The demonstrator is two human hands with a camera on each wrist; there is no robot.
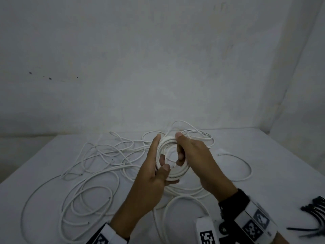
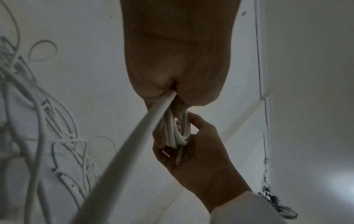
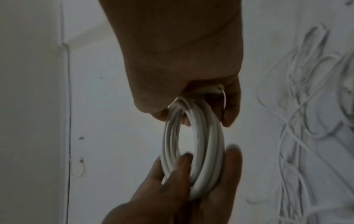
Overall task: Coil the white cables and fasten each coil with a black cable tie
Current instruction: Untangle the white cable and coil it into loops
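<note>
Head view: both hands, left hand [image 1: 151,173] and right hand [image 1: 195,155], grip the coil [image 1: 168,143] (untied); loosened fingers would let it spring apart.

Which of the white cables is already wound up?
The coil held up between both hands: left hand, right hand. Its turns lie tightly together; the other cables sprawl loose across the table.

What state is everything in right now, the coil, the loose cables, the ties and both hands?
coil: wound into a ring, held up between both hands, no tie on it.
loose cables: uncoiled, tangled on the table.
cable ties: bunched at the table's right edge, unused.
left hand: holds the coil's left side, thumb across it.
right hand: grips the coil's right side, fingers curled through the ring.
</note>
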